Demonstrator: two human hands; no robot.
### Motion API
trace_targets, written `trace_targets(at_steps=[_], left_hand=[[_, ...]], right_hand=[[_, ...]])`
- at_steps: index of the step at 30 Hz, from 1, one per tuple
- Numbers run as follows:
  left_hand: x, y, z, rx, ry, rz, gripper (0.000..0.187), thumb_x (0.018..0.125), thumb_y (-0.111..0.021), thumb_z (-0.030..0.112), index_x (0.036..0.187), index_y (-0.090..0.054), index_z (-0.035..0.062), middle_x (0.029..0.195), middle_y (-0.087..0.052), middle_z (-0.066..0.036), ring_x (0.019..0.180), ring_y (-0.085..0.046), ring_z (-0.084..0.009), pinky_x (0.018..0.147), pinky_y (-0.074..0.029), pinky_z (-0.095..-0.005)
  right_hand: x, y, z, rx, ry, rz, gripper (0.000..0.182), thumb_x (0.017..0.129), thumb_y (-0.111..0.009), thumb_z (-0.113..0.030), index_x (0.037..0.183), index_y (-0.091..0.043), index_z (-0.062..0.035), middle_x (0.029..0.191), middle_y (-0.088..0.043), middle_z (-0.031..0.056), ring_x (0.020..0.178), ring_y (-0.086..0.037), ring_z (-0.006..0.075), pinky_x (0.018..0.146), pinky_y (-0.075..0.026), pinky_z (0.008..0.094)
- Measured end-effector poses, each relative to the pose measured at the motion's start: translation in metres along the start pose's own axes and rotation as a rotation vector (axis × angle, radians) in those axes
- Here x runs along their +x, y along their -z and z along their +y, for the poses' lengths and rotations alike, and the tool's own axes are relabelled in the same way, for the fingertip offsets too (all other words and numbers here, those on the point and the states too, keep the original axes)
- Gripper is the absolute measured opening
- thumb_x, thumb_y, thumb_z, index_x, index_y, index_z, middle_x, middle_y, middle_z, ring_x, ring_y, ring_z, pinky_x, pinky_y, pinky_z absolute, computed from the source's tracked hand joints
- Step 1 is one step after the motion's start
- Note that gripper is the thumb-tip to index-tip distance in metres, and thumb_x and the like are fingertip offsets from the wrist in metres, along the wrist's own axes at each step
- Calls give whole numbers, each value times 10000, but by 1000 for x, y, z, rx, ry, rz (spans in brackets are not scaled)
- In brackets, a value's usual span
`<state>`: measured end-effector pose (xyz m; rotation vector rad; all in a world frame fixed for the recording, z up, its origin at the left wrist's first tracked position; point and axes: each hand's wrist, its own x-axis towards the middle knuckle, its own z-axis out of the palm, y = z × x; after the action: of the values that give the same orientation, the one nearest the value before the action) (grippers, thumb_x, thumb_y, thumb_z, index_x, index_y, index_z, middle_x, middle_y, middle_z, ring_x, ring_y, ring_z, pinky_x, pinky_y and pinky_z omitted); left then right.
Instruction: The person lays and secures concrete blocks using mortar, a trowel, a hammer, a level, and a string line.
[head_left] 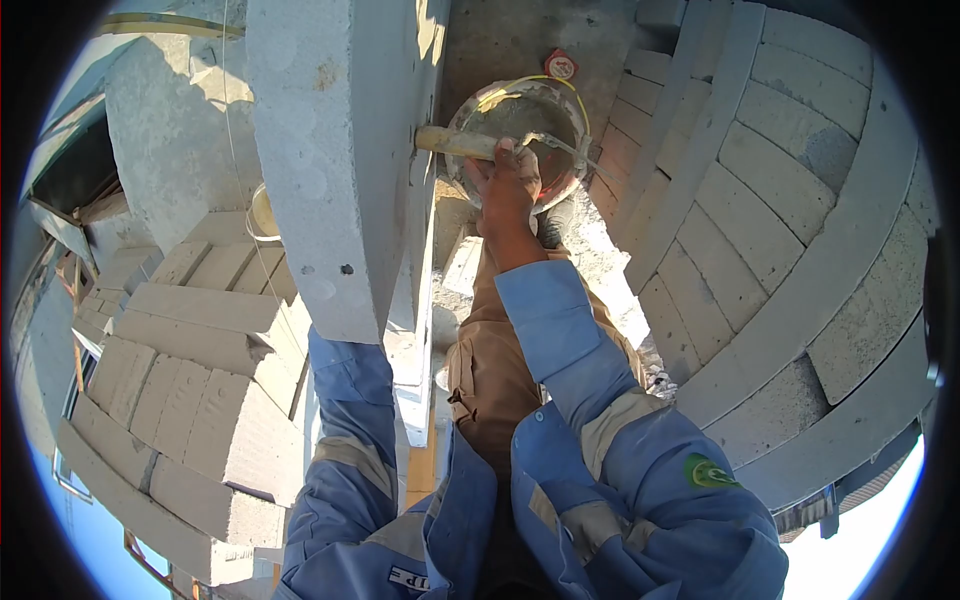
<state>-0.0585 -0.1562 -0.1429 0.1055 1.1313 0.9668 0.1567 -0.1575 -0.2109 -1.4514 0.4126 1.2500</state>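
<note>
Wooden-looking handle (455, 142) is in the right hand (510, 188), upper middle of view, above the round bucket (572, 100). Fingers closed around its right-hand portion. The other end points left and meets or nearly meets the side of the tall grey block (320, 170); can't tell if touching. Thin bent metal piece (560, 145) runs off the hand side, to the right over the bucket.

Bucket has grey residue on the wall, yellow strip (572, 88) along the rim. Red tape measure (561, 65) on the floor just beyond it.

Left sleeve (352, 385) goes up behind the tall block's lower end. Left hand is hidden there, can't tell its fingers.

Stacked blocks (765, 185) on the right, more stacked blocks (170, 400) on the left. Small pale container (265, 213) sits behind the tall block, left side, partly covered. Brown trousers (495, 350) below the right hand, bucket just ahead of them.
</note>
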Motion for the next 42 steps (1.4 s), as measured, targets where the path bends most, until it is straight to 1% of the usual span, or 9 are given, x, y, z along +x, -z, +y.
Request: trace_targets(at_steps=[5, 7, 10, 14, 19, 28, 29, 31, 42], left_hand=[[-1, 3, 1, -10, 1, -12, 595, 971, -450, 415, 1410, -486, 14, 1384, -545, -173, 1244, -550, -286, 1037, -430, -375], [-1, 3, 2, -15, 2, -15, 596, 972, -449, 416, 1411, -485, 14, 1384, -545, -172, 1244, -550, -286, 1037, -430, -376], [0, 3, 3, -11, 5, -13, 598, 973, -449, 418, 1412, -483, 14, 1384, -545, -171, 1244, -549, -286, 1036, -430, -376], [2, 6, 0, -24, 13, -15, 599, 974, -448, 420, 1413, -481, 14, 1384, -545, -170, 1244, -548, -286, 1036, -431, -377], [2, 7, 0, -31, 16, -22, 602, 975, -447, 423, 1415, -478, 14, 1384, -545, -169, 1244, -548, -286, 1035, -431, -378], [-1, 8, 2, -14, 22, -27, 606, 978, -445, 428, 1418, -473, 13, 1383, -545, -167, 1245, -546, -286, 1033, -433, -380], [-1, 8, 2, -12, 23, -28, 606, 978, -445, 429, 1418, -472, 13, 1383, -545, -167, 1245, -546, -286, 1033, -433, -381], [-3, 8, 2, -4, 22, -29, 607, 979, -445, 430, 1419, -471, 13, 1383, -545, -166, 1245, -546, -286, 1033, -433, -381], [-11, 15, -1, -19, 25, -32, 612, 981, -443, 436, 1423, -464, 12, 1383, -544, -164, 1245, -544, -286, 1031, -434, -384]], right_hand=[[1, 4, -3, -3, -1, 8, 266, 1006, -574, -263, 1109, -487, -33, 1030, -623, 125, 923, -667, 268, 885, -578, 385], [-3, 2, -9, -52, 66, -24, 275, 1003, -578, -257, 1108, -484, -21, 1080, -615, 141, 958, -663, 286, 888, -584, 388], [-7, -3, -19, 39, 82, 22, 276, 1000, -584, -256, 1072, -490, -7, 1044, -585, 134, 967, -636, 238, 861, -605, 430], [-9, -8, -13, 35, 132, 27, 277, 999, -586, -252, 1078, -497, -3, 1054, -596, 135, 992, -641, 253, 855, -605, 437], [-9, -8, -10, -53, 130, -50, 263, 1003, -581, -250, 1095, -501, -16, 1074, -600, 112, 1008, -644, 245, 855, -603, 416], [-20, -12, -20, -141, 52, 10, 249, 1008, -571, -236, 1147, -500, -42, 1119, -603, 90, 979, -636, 181, 784, -595, 353], [-21, -12, -22, -140, 54, 11, 249, 1008, -571, -236, 1147, -500, -42, 1119, -603, 90, 979, -636, 181, 784, -595, 353], [-20, -8, -23, -184, 73, -25, 332, 971, -634, -322, 1134, -511, -60, 1051, -611, 73, 872, -655, 207, 790, -584, 357], [-21, -3, -18, -132, 111, -100, 357, 968, -641, -308, 1176, -510, -49, 1080, -602, 90, 881, -651, 202, 807, -587, 358]])
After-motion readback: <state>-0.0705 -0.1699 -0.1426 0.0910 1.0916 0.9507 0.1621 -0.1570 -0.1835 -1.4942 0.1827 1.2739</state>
